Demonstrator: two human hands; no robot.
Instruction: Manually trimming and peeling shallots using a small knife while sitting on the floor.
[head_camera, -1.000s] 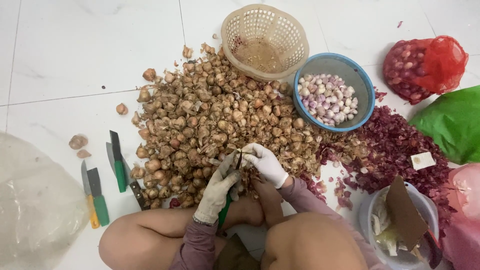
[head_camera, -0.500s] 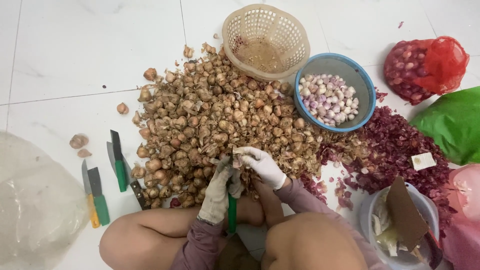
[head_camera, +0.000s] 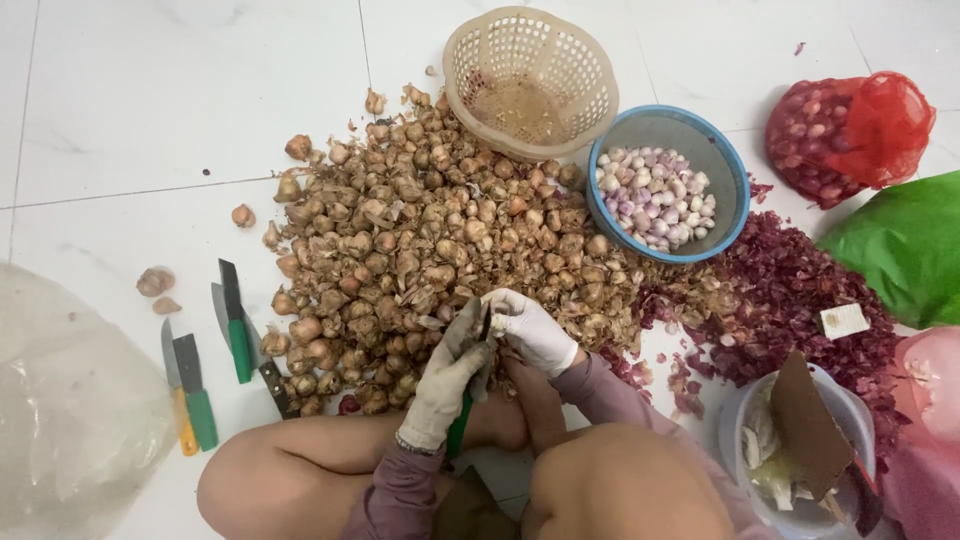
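At pile edge | left hand (head_camera: 447, 378) w/ knife (head_camera: 460, 430) | shallot (head_camera: 497, 322) in right hand (head_camera: 533, 330)

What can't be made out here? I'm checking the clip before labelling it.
- Head view: what the right hand pinches is hidden by its own gloved fingers.
- The knife in the left hand: only the green handle shows; the blade is behind the glove.
- The tub at lower right is partly covered by a cardboard piece and cut by the bottom edge.
- The green bag runs off the right edge.
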